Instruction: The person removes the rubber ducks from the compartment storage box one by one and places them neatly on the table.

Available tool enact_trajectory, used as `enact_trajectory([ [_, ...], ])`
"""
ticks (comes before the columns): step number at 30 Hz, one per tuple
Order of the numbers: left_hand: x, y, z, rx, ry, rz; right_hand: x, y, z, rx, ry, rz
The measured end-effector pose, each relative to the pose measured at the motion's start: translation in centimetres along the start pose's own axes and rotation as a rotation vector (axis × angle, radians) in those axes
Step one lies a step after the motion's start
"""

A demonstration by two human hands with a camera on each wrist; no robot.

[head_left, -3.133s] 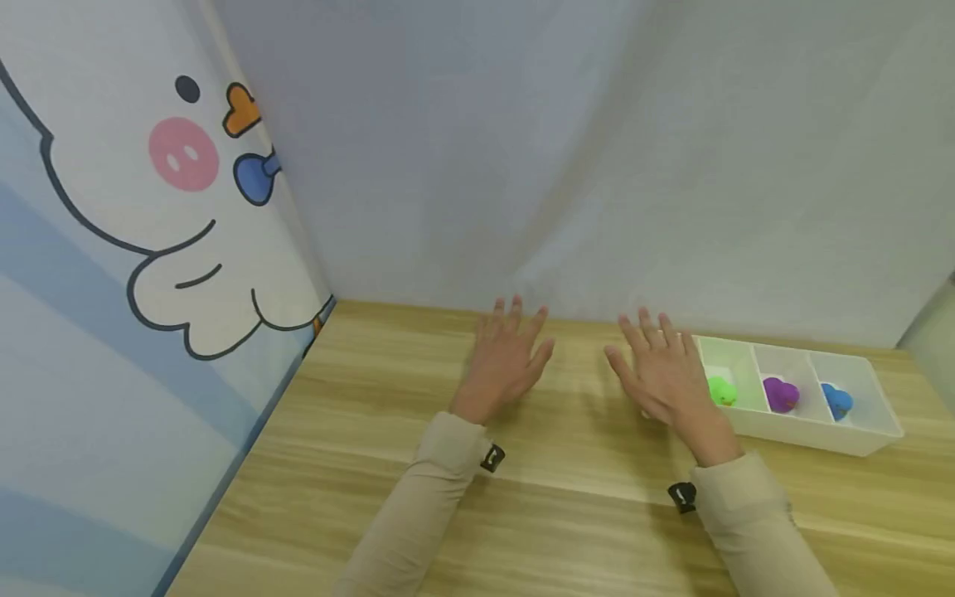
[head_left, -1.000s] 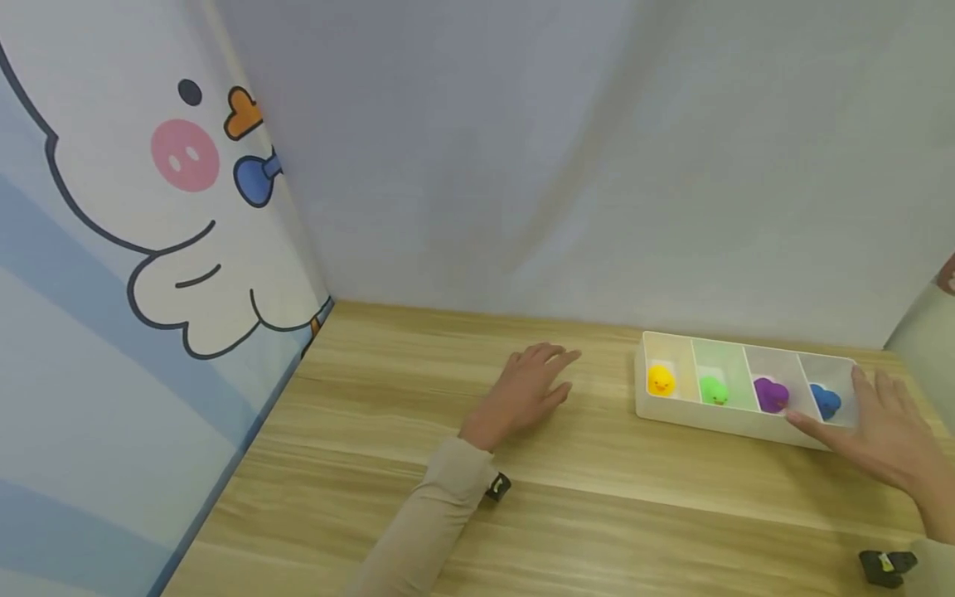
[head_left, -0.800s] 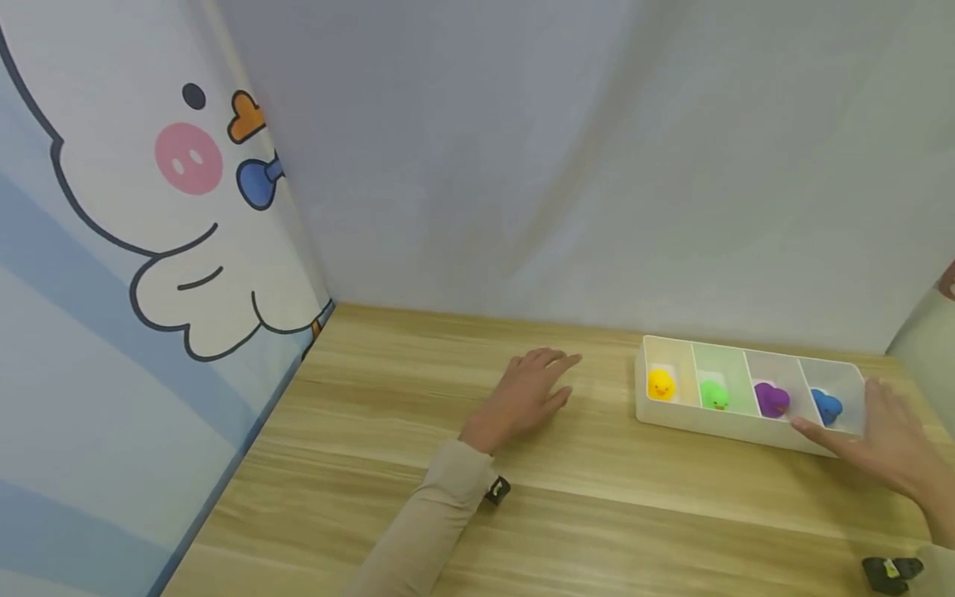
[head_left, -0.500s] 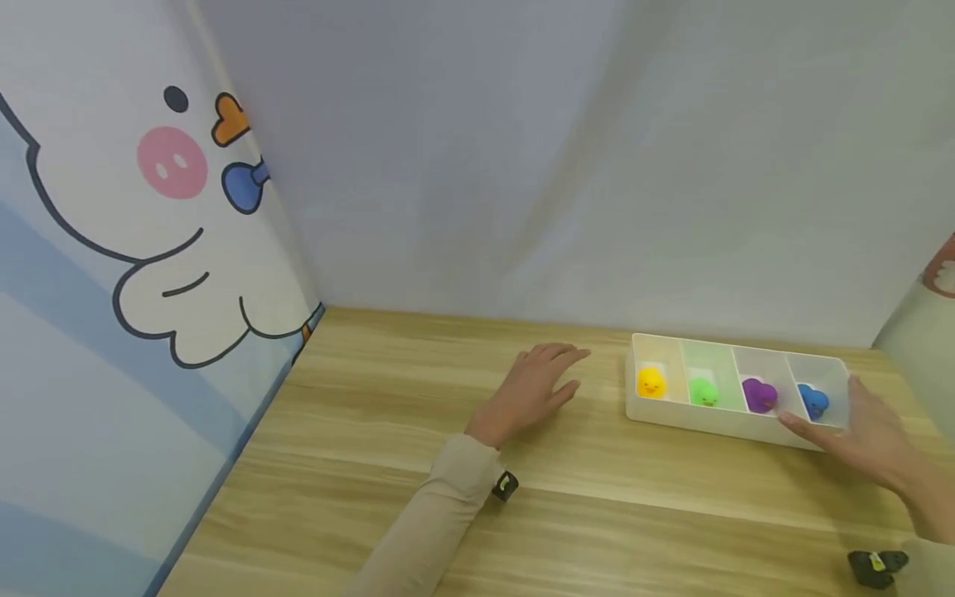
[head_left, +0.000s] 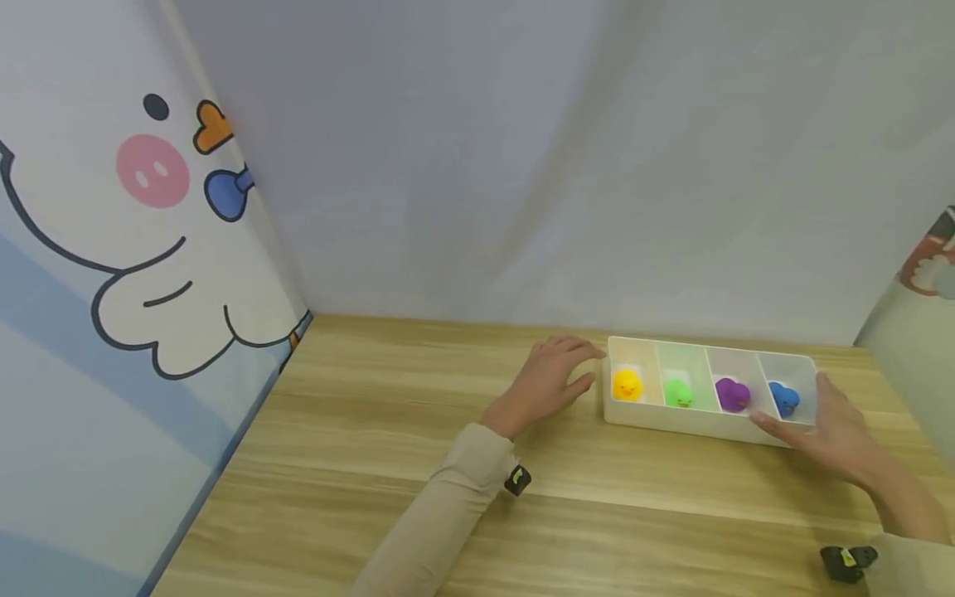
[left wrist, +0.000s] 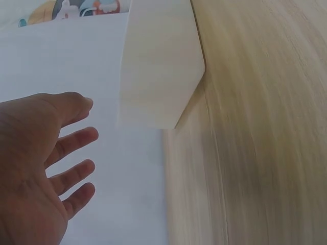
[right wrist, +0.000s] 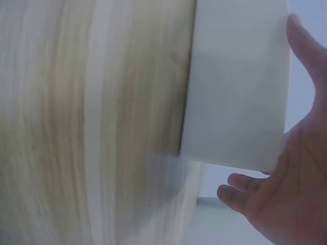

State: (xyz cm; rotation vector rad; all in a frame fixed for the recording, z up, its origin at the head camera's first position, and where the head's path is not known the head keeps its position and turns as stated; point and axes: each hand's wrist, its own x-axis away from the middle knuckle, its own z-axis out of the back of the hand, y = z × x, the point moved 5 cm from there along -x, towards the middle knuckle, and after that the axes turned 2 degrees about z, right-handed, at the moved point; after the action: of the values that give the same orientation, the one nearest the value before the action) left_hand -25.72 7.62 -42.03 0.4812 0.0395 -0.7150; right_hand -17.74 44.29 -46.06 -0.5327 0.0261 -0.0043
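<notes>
A white box with several compartments point(head_left: 694, 421) stands on the wooden table, its long side facing me. From left to right it holds a yellow toy duck point(head_left: 627, 385), a green one point(head_left: 678, 394), a purple one point(head_left: 734, 395) and a blue one point(head_left: 784, 400). My right hand point(head_left: 843, 439) lies against the box's right end, thumb at the front rim, other fingers partly hidden at the end. My left hand point(head_left: 545, 383) hovers just left of the box with fingers spread, holding nothing; in the left wrist view a gap separates this hand point(left wrist: 30, 163) from the box's end point(left wrist: 158, 66).
A pale cloth wall point(head_left: 448, 166) rises right behind the table point(head_left: 403, 398) and the box. On the left is a side panel printed with a white cartoon bird point(head_left: 224, 249). A greenish side wall point(head_left: 906, 356) bounds the right.
My right hand has gone from the box's left part to its right end, uncovering the yellow duck. The box sits slightly further left. My left hand has moved right, near the box's left end.
</notes>
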Motion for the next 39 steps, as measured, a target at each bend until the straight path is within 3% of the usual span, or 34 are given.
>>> enact_trajectory([
  [8, -0.5, 0.4, -0.2, -0.037, 0.024, -0.006, 0.1, -0.9, -0.5, 0.003, -0.066, -0.063],
  [20, -1.7, 0.7, -0.7, -0.104, -0.019, -0.002, -0.1, -2.0, -1.1, -0.042, -0.153, -0.083],
  [26, -1.8, 0.4, -1.0, -0.081, -0.070, 0.046, -0.5, -2.4, -1.0, -0.081, -0.106, -0.014],
  [35, -2.5, 0.8, -1.4, -0.107, -0.089, 0.149, -0.1, -2.1, -1.2, -0.121, -0.212, -0.079],
  [39, -2.5, 0.8, -1.7, -0.087, -0.098, 0.185, -0.2, -2.2, -1.1, -0.119, -0.202, -0.064],
])
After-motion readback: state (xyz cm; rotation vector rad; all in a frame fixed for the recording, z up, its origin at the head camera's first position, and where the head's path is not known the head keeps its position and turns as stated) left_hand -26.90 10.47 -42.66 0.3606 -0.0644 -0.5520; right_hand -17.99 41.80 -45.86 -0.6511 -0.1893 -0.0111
